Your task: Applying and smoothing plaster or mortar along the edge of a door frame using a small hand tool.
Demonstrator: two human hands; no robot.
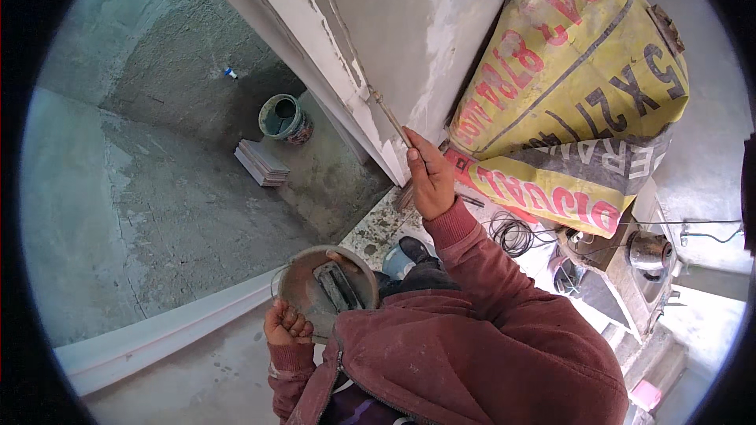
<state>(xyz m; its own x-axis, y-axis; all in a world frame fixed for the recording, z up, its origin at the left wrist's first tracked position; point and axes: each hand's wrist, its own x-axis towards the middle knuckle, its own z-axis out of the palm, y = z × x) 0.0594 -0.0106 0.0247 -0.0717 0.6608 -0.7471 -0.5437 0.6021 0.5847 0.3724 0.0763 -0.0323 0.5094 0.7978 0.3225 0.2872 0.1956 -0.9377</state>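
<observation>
My left hand (pixel 287 324) is closed in a fist at the side of a round grey bucket (pixel 364 266), gripping its thin wire handle. Inside the bucket lies a dark, rectangular, mortar-stained tool (pixel 337 285); its exact kind is unclear. My right hand (pixel 429 175) reaches up and forward, fingers closed around a thin stick-like tool (pixel 394 120). The tool's far end meets the edge of a white door frame (pixel 335 71), where a rough groove runs along the plaster. Both forearms wear dusty maroon sleeves.
Left of the frame, a rough-plastered room holds a paint-stained bucket (pixel 287 120) and a stack of tiles (pixel 262 164). At right hangs a large yellow printed tarp (pixel 567 71). Black cable coils (pixel 512 234) lie on the floor beyond my feet; a metal pot (pixel 650 252) stands farther right.
</observation>
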